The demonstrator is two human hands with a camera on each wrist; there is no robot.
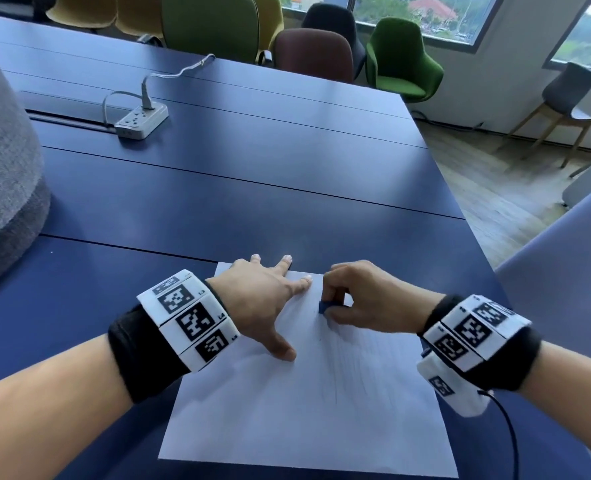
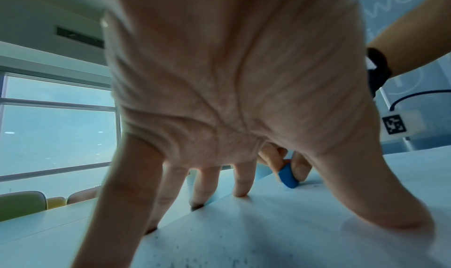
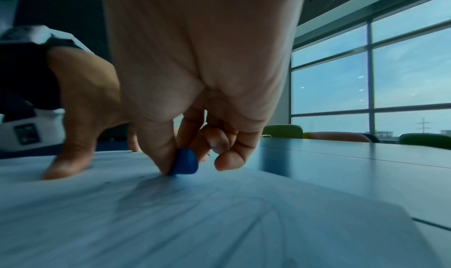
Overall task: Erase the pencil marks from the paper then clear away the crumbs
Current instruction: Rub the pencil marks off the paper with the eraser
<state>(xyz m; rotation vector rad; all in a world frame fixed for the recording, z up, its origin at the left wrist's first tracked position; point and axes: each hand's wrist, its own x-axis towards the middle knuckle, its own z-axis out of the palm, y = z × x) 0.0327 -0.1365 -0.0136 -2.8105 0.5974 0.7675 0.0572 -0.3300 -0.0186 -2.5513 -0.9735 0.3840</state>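
Note:
A white sheet of paper [image 1: 304,410] lies on the dark blue table [image 1: 218,188], with faint pencil lines [image 1: 335,372] running down its middle. My left hand [image 1: 273,299] presses flat on the sheet's far left part, fingers spread and straight. My right hand [image 1: 360,296] pinches a small blue eraser [image 1: 323,306] between thumb and fingers, its lower end touching the paper near the far edge. The eraser [image 3: 184,162] and eraser [image 2: 288,176] show clearly in both wrist views. Small dark crumbs [image 2: 195,233] dot the paper near my left fingers.
A white power strip [image 1: 141,119] with a plugged-in cable sits far left on the table. A grey padded object [image 1: 3,168] stands at the left edge. Several chairs [image 1: 401,60] line the far side. The table's right edge [image 1: 460,216] drops to a wooden floor.

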